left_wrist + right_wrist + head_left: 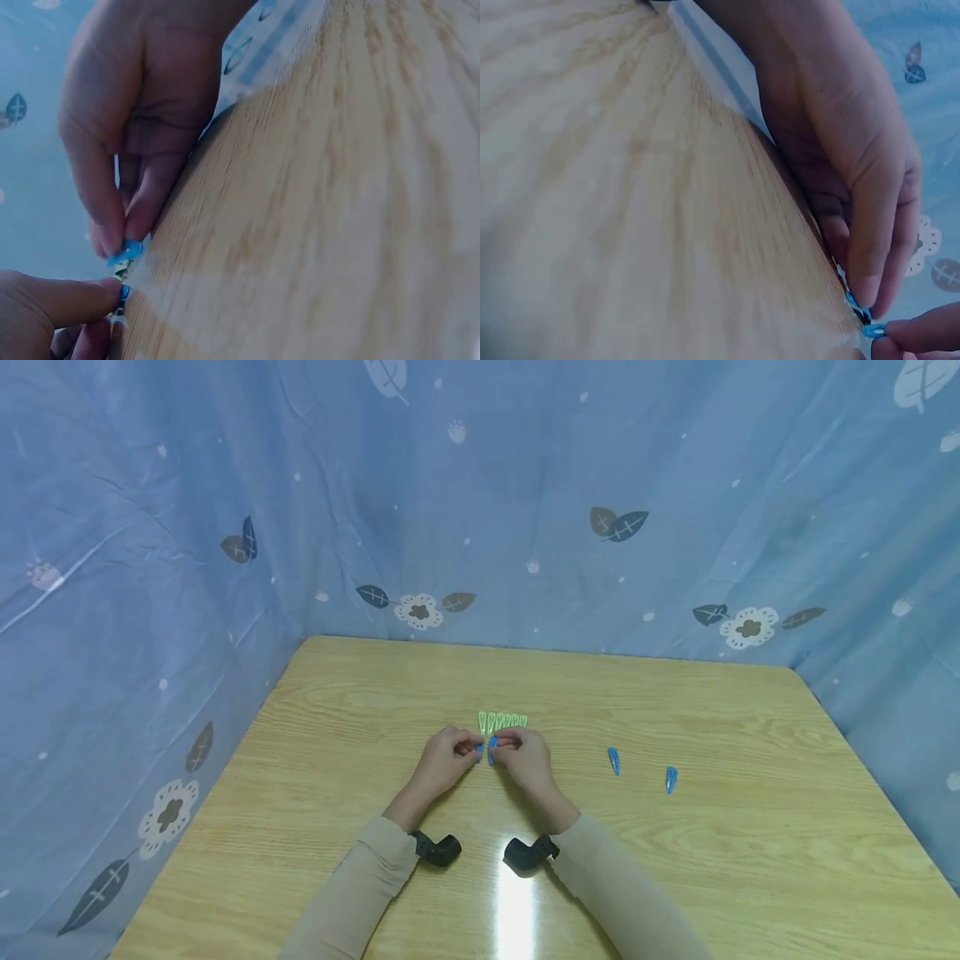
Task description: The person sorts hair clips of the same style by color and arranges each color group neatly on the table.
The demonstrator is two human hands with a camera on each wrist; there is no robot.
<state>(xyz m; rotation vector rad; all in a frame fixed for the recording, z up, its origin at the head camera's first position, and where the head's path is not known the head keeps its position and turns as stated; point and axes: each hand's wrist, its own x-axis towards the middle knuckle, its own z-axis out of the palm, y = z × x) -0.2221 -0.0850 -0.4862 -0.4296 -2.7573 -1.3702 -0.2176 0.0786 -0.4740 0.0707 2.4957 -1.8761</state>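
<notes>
My left hand (442, 758) pinches a small blue hair clip (478, 752) between thumb and fingers, low at the wooden tabletop. Just to its right, my right hand (527, 762) pinches another blue hair clip (492, 751). The two clips stand side by side with a narrow gap. Directly beyond the fingertips lies a row of several light green hair clips (491, 722). In the left wrist view the right hand's blue clip (127, 252) shows beneath its fingertips. The right wrist view shows the same clip (873, 330) near the left hand's fingers (866, 289).
Two more blue hair clips, a nearer-in one (614, 761) and one farther right (671, 779), lie apart on the table (360, 693). A blue patterned curtain (517, 485) borders the table at the back and sides. Black wrist cameras (437, 850) sit at both cuffs.
</notes>
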